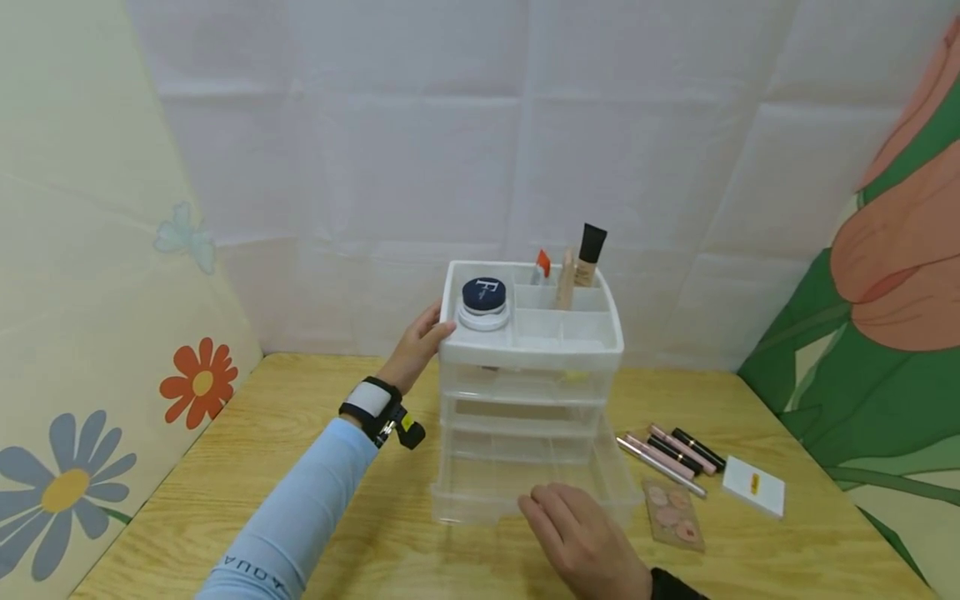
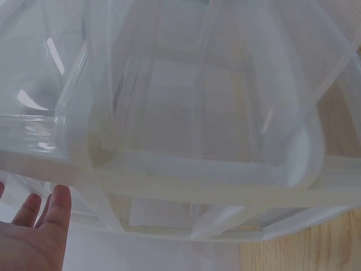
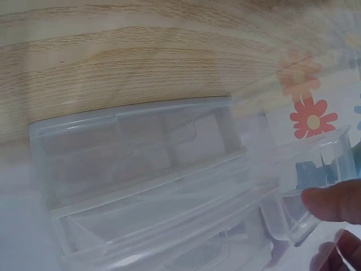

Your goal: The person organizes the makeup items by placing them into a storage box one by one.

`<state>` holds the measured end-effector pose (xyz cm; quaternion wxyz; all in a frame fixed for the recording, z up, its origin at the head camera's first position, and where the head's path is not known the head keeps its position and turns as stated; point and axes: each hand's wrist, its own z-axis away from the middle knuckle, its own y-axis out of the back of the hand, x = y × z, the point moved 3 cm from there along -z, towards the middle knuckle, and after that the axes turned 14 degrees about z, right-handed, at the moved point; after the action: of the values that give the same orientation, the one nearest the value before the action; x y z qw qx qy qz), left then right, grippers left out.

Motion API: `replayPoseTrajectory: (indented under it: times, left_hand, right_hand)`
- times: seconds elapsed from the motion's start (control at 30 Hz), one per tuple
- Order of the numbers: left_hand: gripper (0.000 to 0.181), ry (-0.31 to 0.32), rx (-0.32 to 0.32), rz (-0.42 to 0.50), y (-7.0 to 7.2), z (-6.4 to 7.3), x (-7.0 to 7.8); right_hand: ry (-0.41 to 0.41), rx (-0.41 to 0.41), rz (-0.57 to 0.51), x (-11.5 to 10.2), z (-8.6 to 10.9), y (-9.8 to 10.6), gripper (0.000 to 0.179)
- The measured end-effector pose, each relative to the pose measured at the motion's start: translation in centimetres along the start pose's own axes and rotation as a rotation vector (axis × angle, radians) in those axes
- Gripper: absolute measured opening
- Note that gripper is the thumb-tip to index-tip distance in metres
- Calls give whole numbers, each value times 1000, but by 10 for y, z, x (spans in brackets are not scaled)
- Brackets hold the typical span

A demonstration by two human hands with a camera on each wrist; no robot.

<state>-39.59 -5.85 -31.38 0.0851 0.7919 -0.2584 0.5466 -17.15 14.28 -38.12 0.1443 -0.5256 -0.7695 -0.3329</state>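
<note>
A white cosmetics organizer (image 1: pixel 531 358) with clear drawers stands on the table, its bottom drawer (image 1: pixel 517 483) pulled out and see-through. My left hand (image 1: pixel 415 350) rests against the organizer's upper left side, thumb at the top rim. In the left wrist view the fingers (image 2: pixel 56 212) look fairly straight beside the frame. At the drawer's front edge, my right hand (image 1: pixel 581 537) pinches the lip, with the thumb (image 3: pixel 333 201) on one side and curled fingers below in the right wrist view. A dark-lidded round jar (image 1: pixel 483 296) and a black-capped foundation tube (image 1: pixel 591 250) sit in the top tray.
Right of the organizer lie several pink, black and silver makeup tubes (image 1: pixel 667 454), a palette with round pans (image 1: pixel 675 515) and a white flat box (image 1: pixel 754 486). An orange-tipped item (image 1: pixel 543 263) and a beige tube (image 1: pixel 566 279) stand in the top compartments. A white cloth (image 1: pixel 405 167) hangs behind.
</note>
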Motion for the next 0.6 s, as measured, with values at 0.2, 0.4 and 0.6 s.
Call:
replayPoseTrajectory:
  times: [0.2,0.4,0.6]
  left_hand:
    - [60,18,2,-2,0,-1,0]
    - [63,13,-8,-5,-2,-2,1]
    - [64,-11,15,-1,-1,-6,-4]
  right_hand:
    - [-2,-27,-28,2,-2,1,34]
    - [-43,-57,-142,7,-4,4,34]
    - [-128,-121,-185,26,-16,16,39]
